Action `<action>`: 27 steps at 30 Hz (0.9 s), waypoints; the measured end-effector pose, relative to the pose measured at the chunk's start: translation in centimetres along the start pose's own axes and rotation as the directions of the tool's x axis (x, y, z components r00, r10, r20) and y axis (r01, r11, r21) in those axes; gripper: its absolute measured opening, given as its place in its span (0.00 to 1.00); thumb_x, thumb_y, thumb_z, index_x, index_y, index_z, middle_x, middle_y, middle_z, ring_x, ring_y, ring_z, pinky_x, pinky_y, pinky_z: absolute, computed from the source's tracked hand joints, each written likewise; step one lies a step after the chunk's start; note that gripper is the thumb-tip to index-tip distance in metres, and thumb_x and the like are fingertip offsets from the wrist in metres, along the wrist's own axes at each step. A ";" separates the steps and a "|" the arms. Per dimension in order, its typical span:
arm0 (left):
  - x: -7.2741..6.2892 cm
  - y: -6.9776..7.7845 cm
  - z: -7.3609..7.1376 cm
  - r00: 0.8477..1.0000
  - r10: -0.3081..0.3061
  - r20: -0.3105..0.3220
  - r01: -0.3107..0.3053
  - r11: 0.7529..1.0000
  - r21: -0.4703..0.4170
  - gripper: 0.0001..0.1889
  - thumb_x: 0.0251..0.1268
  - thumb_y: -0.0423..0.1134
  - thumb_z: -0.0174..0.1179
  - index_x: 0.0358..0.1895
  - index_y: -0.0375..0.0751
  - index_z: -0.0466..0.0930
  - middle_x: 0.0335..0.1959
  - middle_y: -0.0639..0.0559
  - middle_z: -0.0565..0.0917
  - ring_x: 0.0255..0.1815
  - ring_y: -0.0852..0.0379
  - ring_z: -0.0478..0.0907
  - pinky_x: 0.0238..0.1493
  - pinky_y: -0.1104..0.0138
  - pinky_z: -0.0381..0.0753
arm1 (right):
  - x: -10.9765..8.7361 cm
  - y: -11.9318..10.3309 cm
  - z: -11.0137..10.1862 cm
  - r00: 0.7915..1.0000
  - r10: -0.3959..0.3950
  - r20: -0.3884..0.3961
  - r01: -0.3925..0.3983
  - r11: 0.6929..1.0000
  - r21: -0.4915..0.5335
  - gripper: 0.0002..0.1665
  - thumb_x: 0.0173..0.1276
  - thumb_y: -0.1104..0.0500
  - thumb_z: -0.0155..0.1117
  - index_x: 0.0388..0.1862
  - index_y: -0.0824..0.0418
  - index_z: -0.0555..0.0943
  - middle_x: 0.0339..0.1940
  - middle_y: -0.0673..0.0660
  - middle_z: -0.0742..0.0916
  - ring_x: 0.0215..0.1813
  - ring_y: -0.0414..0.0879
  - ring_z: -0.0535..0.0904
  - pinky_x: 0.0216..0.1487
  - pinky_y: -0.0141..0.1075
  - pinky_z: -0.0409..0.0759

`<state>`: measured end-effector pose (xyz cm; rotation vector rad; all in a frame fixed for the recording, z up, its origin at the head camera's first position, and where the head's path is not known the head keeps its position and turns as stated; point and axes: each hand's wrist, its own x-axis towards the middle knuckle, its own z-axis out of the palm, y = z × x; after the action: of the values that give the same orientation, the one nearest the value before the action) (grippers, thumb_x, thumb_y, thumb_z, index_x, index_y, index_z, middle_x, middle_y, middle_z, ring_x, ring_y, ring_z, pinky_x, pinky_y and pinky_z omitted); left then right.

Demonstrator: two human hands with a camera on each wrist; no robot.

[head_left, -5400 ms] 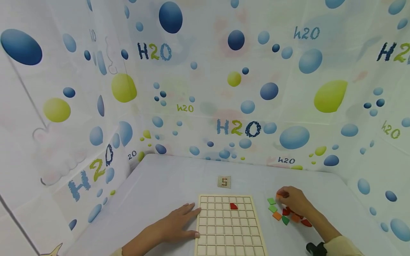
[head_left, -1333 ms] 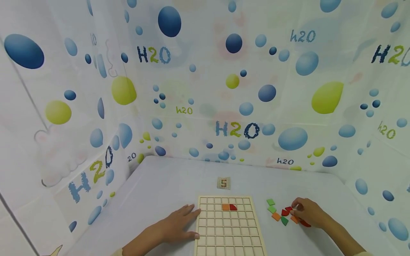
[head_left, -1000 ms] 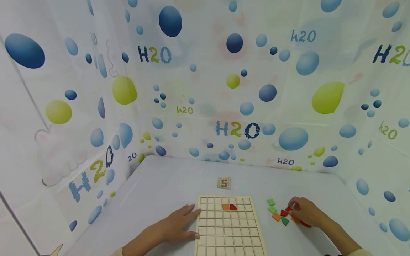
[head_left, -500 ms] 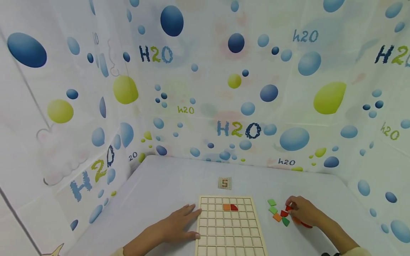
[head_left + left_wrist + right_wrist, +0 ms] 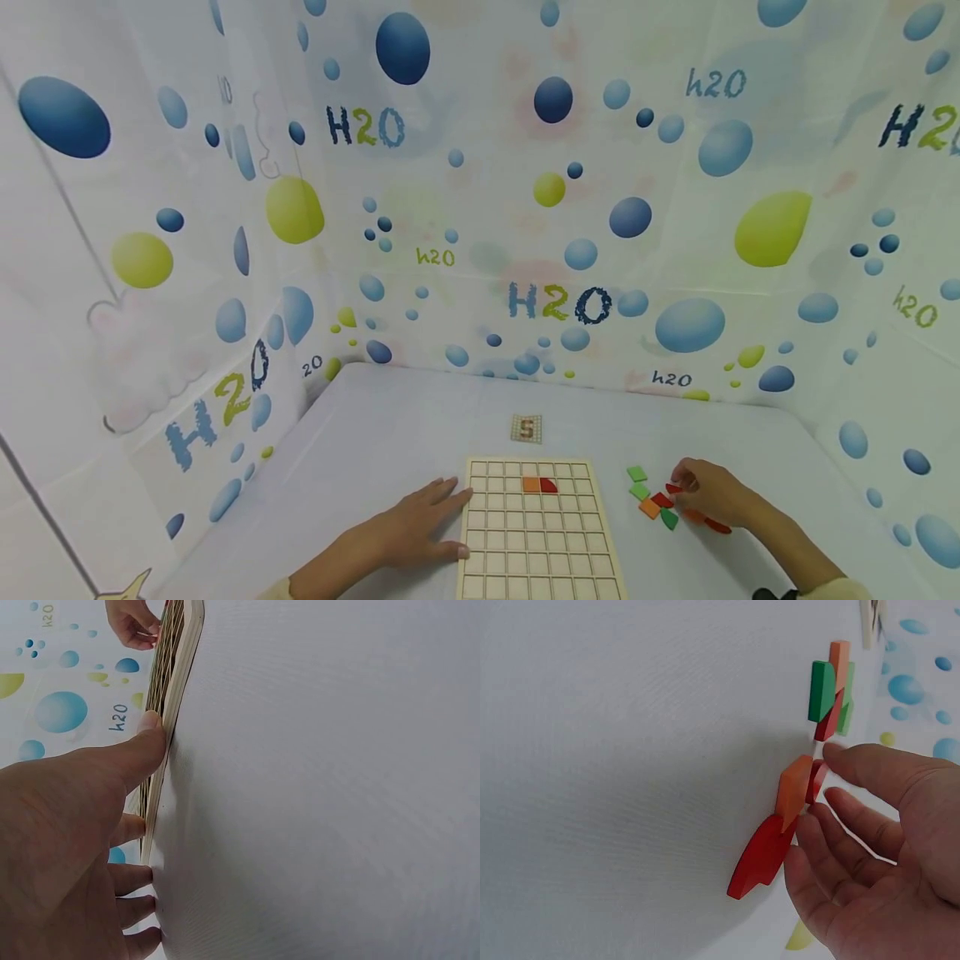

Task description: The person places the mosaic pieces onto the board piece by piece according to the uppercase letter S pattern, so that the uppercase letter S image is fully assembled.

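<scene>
Your left hand (image 5: 412,527) has its fingers spread, touching the gridded board (image 5: 535,542) along its left edge; orange square (image 5: 531,484) and red quarter-piece (image 5: 548,485) sit side by side in its second row; your right hand (image 5: 711,493), fingers curved, thumb apart, is at a loose red piece (image 5: 817,780); pinching or not, cannot tell; dark green piece (image 5: 669,518) nearby.

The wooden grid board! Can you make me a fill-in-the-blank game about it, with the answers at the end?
On the board, the curved piece right beside the orange square is coloured ____.
The hand touching the board's edge is the person's ____ hand.
In the head view, the dark green piece lies to the ____ of the board.

Missing words: red; left; right.
</scene>
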<state>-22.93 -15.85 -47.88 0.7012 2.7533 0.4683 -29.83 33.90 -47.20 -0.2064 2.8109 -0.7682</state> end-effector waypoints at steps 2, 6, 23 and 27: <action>0.0 0.0 0.0 1.000 -0.004 0.001 0.004 1.000 0.004 0.46 0.68 0.72 0.59 0.84 0.56 0.60 0.85 0.40 0.58 0.85 0.34 0.55 0.78 0.36 0.63 | 0.1 -0.1 0.0 1.000 -0.008 0.008 0.008 1.000 0.020 0.14 0.68 0.63 0.74 0.49 0.63 0.80 0.41 0.52 0.84 0.44 0.46 0.79 0.51 0.45 0.86; -0.1 -0.1 -0.2 1.000 -0.007 0.002 0.007 1.000 0.004 0.47 0.68 0.72 0.60 0.84 0.56 0.59 0.85 0.39 0.58 0.85 0.34 0.55 0.78 0.37 0.62 | 0.2 0.0 0.2 0.999 -0.033 -0.001 0.033 0.999 -0.001 0.13 0.69 0.63 0.74 0.48 0.62 0.80 0.39 0.51 0.84 0.42 0.45 0.78 0.49 0.44 0.86; 0.0 -0.2 0.1 1.000 -0.003 0.004 0.003 1.000 -0.004 0.46 0.68 0.73 0.59 0.85 0.57 0.59 0.86 0.40 0.58 0.85 0.35 0.54 0.78 0.37 0.62 | 0.5 0.1 0.4 0.997 -0.071 0.012 0.071 0.997 0.003 0.12 0.67 0.67 0.72 0.48 0.57 0.85 0.46 0.51 0.84 0.50 0.47 0.80 0.58 0.53 0.86; 0.0 -0.2 0.1 1.000 0.000 0.004 0.000 1.000 0.000 0.46 0.69 0.73 0.58 0.85 0.58 0.58 0.86 0.40 0.58 0.85 0.35 0.54 0.78 0.37 0.62 | 0.4 0.1 0.5 0.998 -0.060 -0.007 0.060 0.998 0.009 0.11 0.67 0.66 0.72 0.47 0.57 0.86 0.45 0.51 0.84 0.49 0.46 0.80 0.58 0.52 0.86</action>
<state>-22.98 -15.94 -48.07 0.7020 2.7497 0.4663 -30.11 33.62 -47.76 -0.2884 2.8184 -0.7968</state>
